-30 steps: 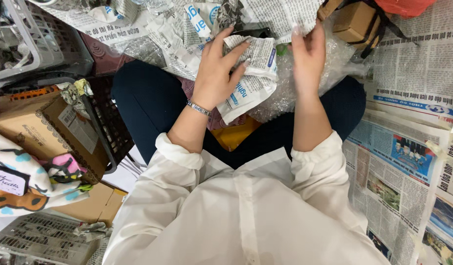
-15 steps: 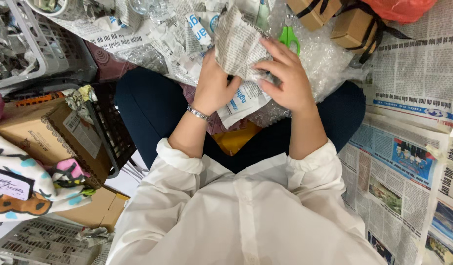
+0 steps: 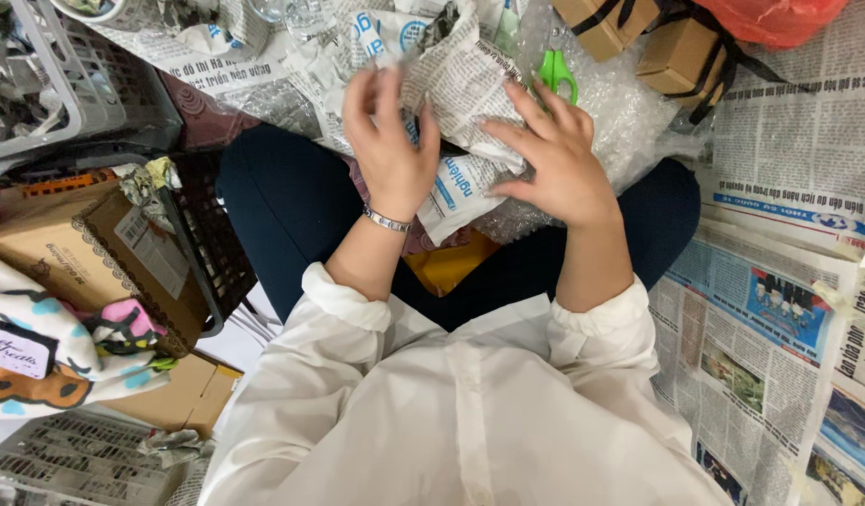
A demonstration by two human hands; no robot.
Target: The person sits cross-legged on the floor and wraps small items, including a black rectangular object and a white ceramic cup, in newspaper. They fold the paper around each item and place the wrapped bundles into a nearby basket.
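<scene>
I sit cross-legged in a white shirt and dark trousers. A bundle wrapped in newspaper (image 3: 470,84) rests on bubble wrap (image 3: 620,112) in front of my lap. My left hand (image 3: 387,141), with a silver bracelet at the wrist, presses on the bundle's left side, fingers slightly blurred. My right hand (image 3: 554,155) lies flat on its right side, fingers spread over the paper. What the newspaper covers is hidden.
Green-handled scissors (image 3: 556,70) lie just beyond my right hand. Small cardboard boxes tied with black ribbon (image 3: 676,47) and an orange bag (image 3: 779,19) sit at the top right. A black crate with a carton (image 3: 123,253) and a grey basket (image 3: 67,84) stand left. Newspaper sheets (image 3: 788,281) cover the floor right.
Both hands came together onto the newspaper bundle and folded the paper over it; a second ago the right hand was lifted, apart from the paper.
</scene>
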